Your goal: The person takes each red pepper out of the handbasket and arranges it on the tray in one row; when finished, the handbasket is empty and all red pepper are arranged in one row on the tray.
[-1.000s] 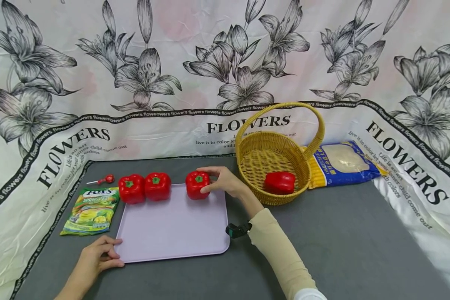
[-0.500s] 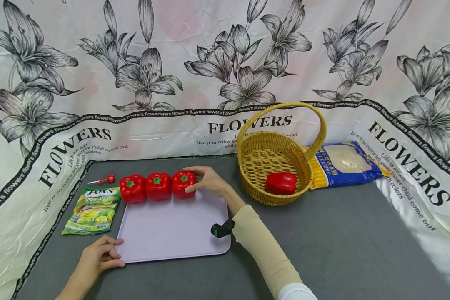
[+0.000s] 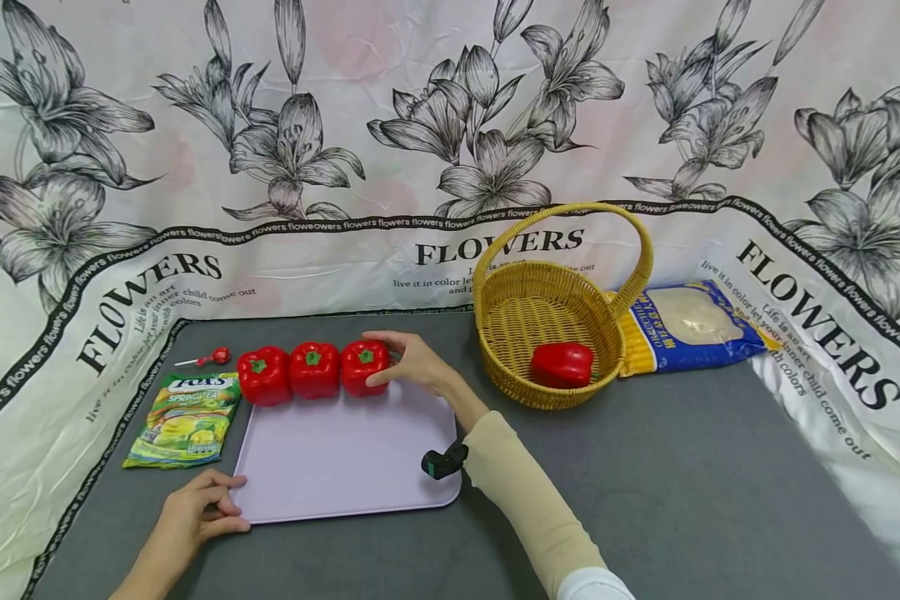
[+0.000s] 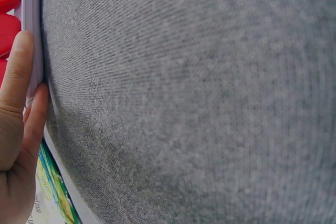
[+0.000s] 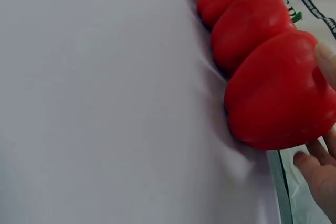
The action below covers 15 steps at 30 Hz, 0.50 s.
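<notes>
In the head view, three red bell peppers stand in a row along the far edge of a pale lilac tray (image 3: 345, 458). My right hand (image 3: 417, 364) holds the rightmost bell pepper (image 3: 362, 371), thumb on the near side and fingers behind it. This pepper sits close against the middle bell pepper (image 3: 315, 371), with the left bell pepper (image 3: 264, 377) beyond. The right wrist view shows the held bell pepper (image 5: 278, 98) at the tray's rim. My left hand (image 3: 195, 512) pinches the tray's near left corner; its fingers (image 4: 18, 72) lie along the rim in the left wrist view.
A yellow wicker basket (image 3: 487, 354) with a tall handle stands right of the tray, with another red bell pepper (image 3: 562, 365) in it. Behind it lies a blue and yellow bag (image 3: 693, 325). Left of the tray are a green candy packet (image 3: 185, 421) and a red lollipop (image 3: 213, 357).
My right hand has moved left with its bell pepper, from apart to close beside the middle one. During the last half second it has barely moved. The left hand stays at the tray corner.
</notes>
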Available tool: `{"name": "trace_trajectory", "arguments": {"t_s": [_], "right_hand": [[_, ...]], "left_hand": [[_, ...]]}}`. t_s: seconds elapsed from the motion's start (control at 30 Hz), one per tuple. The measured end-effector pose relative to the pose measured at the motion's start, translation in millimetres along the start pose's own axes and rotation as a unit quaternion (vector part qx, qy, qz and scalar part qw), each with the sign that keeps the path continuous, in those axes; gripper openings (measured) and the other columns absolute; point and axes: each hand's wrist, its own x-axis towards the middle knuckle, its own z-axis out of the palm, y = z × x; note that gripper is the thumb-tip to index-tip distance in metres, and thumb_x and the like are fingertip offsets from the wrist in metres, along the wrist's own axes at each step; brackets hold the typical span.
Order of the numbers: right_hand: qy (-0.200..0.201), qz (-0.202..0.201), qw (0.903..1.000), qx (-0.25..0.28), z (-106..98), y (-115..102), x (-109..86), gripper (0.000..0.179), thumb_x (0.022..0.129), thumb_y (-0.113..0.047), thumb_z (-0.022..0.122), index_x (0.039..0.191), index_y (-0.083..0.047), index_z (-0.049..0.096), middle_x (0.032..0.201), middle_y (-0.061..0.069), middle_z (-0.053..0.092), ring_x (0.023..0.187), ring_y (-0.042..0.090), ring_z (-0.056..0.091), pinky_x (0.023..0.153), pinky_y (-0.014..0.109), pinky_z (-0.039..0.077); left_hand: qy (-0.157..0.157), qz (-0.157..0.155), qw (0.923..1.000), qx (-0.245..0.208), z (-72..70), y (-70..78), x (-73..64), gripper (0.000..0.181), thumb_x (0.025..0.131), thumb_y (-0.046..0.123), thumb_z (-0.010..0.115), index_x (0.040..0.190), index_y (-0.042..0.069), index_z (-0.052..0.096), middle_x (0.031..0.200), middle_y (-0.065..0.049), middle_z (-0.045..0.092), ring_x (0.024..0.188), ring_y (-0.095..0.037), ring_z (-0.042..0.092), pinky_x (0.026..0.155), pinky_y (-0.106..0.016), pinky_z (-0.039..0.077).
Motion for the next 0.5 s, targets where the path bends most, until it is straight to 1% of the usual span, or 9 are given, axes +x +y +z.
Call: {"name": "trace_trajectory", "arguments": {"t_s": [0.1, 0.13, 0.2, 0.33, 0.4, 0.5], "right_hand": [[0.002, -0.024, 0.9997, -0.001, -5.3, -2.6, -9.6, 0.073, 0.078, 0.001, 0.076, 0.143, -0.008, 0.043, 0.148, 0.011, 0.040, 0.139, 0.032, 0.028, 0.111, 0.048, 0.029], [0.006, -0.033, 0.9994, 0.000, -9.0, -4.0, -16.0, 0.073, 0.078, 0.000, 0.076, 0.143, -0.009, 0.043, 0.149, 0.011, 0.040, 0.140, 0.031, 0.026, 0.112, 0.048, 0.027], [0.015, -0.052, 0.9985, 0.001, -17.8, -6.5, -31.2, 0.072, 0.079, -0.001, 0.077, 0.142, -0.010, 0.044, 0.149, 0.009, 0.040, 0.141, 0.028, 0.026, 0.114, 0.045, 0.025], [0.025, -0.084, 0.9960, 0.017, -43.0, -10.9, -70.3, 0.071, 0.080, 0.001, 0.076, 0.142, -0.009, 0.044, 0.148, 0.006, 0.041, 0.140, 0.020, 0.030, 0.113, 0.041, 0.028], [0.031, -0.099, 0.9942, 0.026, -60.3, -13.0, -92.5, 0.070, 0.080, 0.001, 0.075, 0.142, -0.006, 0.043, 0.149, 0.008, 0.040, 0.139, 0.021, 0.030, 0.112, 0.042, 0.029], [0.046, -0.115, 0.9913, 0.042, -91.8, -15.4, -129.4, 0.070, 0.082, 0.002, 0.073, 0.143, -0.004, 0.040, 0.149, 0.011, 0.039, 0.140, 0.026, 0.029, 0.111, 0.044, 0.029]], "left_hand": [[-0.002, -0.003, 1.0000, -0.001, 1.1, 0.8, -1.1, 0.035, 0.056, -0.001, 0.087, 0.060, 0.016, 0.056, 0.098, -0.010, 0.066, 0.086, -0.024, 0.063, 0.061, -0.017, 0.054], [0.001, 0.000, 1.0000, -0.002, 2.1, 1.0, -1.1, 0.036, 0.056, -0.001, 0.087, 0.060, 0.016, 0.056, 0.098, -0.010, 0.066, 0.086, -0.024, 0.063, 0.061, -0.017, 0.055], [0.007, 0.009, 0.9999, -0.002, 4.1, 0.6, -1.6, 0.036, 0.055, -0.001, 0.087, 0.060, 0.016, 0.056, 0.097, -0.009, 0.066, 0.085, -0.021, 0.063, 0.060, -0.017, 0.054], [0.033, 0.041, 0.9986, -0.007, 7.0, -2.1, -3.8, 0.039, 0.051, -0.003, 0.088, 0.059, 0.017, 0.056, 0.094, -0.009, 0.066, 0.085, -0.005, 0.061, 0.058, -0.015, 0.053], [0.045, 0.052, 0.9976, -0.008, 7.6, -3.2, -3.9, 0.041, 0.050, -0.004, 0.088, 0.059, 0.019, 0.055, 0.093, -0.009, 0.066, 0.086, 0.003, 0.058, 0.057, -0.014, 0.053], [0.050, 0.063, 0.9968, -0.007, 8.1, -3.6, -2.6, 0.042, 0.049, -0.005, 0.088, 0.059, 0.020, 0.055, 0.093, -0.009, 0.066, 0.086, 0.006, 0.056, 0.057, -0.013, 0.052]]}}
